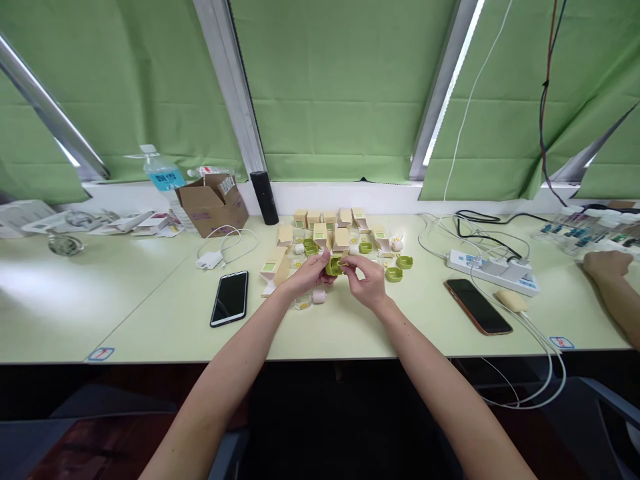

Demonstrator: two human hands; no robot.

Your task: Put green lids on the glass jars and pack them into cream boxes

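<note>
Brown cardboard box (213, 205), just one, back left; two phones (230, 299), one per side; roughly ten cream cartons (285, 235) crowding the view; at least four loose green trays (394, 274). Left hand (315, 268) grips another green tray (333, 267) in front of the cartons; right hand (367, 281) has fingertips at its rim, can't tell if they're pinching anything.

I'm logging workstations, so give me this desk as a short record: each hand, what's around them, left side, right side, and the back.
Left hand: holds a small olive-green plastic piece
Right hand: fingertips at that piece's edge; exact grip unclear
Around hands: cream cartons, other green plastic pieces, pale pink cylinder
Left side: black-framed phone, white charger, brown cardboard box
Right side: second phone, white power strip, co-worker's hand
Back: black cylinder, green window coverings
</note>
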